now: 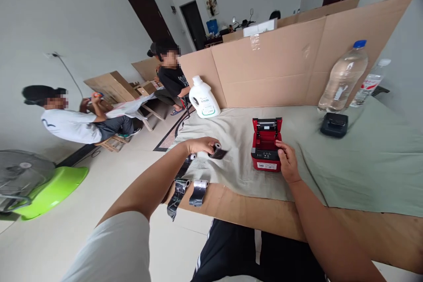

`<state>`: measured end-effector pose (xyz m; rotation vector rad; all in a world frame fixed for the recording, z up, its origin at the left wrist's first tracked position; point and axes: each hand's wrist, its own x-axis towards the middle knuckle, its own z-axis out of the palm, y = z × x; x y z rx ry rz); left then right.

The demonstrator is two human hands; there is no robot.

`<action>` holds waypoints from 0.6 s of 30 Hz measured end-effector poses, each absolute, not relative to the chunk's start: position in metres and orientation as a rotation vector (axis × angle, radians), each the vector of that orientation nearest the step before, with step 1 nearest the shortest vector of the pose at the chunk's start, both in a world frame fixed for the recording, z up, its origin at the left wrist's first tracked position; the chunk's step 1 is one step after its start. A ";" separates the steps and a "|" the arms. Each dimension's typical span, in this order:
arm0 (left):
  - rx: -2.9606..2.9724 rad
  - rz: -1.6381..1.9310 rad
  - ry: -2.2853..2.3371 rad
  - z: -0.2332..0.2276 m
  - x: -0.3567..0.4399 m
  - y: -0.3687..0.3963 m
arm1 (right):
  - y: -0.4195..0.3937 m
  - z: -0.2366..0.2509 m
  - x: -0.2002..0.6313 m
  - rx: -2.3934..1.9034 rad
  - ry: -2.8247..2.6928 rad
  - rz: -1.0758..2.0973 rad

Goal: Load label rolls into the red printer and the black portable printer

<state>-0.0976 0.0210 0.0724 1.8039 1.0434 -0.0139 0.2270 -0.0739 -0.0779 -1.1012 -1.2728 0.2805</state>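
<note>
My left hand [204, 144] is closed around a small roll of black-faced paper [218, 153], with a short loose end hanging to the right. It is held above the cloth, left of a small red and black label printer [267, 147]. The printer stands with its lid raised, showing a dark roller inside the lid and a red compartment. My right hand [288, 161] grips the printer's right side, thumb and fingers at its edge. More paper rolls lie at the table's left front: one roll [185, 165] partly behind my left forearm, another [178, 191] with a curling strip, and a third [199, 191].
A white detergent jug [205, 102] stands at the back left before a cardboard screen [267, 70]. At the back right are a large water bottle [345, 79], a smaller bottle [370, 83] and a black device [334, 125]. Other people sit left, beyond the table.
</note>
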 end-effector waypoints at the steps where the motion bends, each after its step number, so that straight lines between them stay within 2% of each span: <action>1: 1.719 0.016 0.913 0.081 -0.080 0.017 | -0.074 -0.077 0.227 -1.111 -1.270 0.297; 4: 1.558 -0.007 0.656 0.095 -0.023 0.003 | -0.075 -0.077 0.228 -1.143 -1.270 0.327; 8: 1.474 -0.099 0.486 0.090 0.044 -0.003 | -0.074 -0.079 0.231 -1.187 -1.274 0.324; 18: 2.358 -0.059 1.006 0.043 0.105 0.035 | -0.083 -0.064 0.227 -1.153 -1.400 0.034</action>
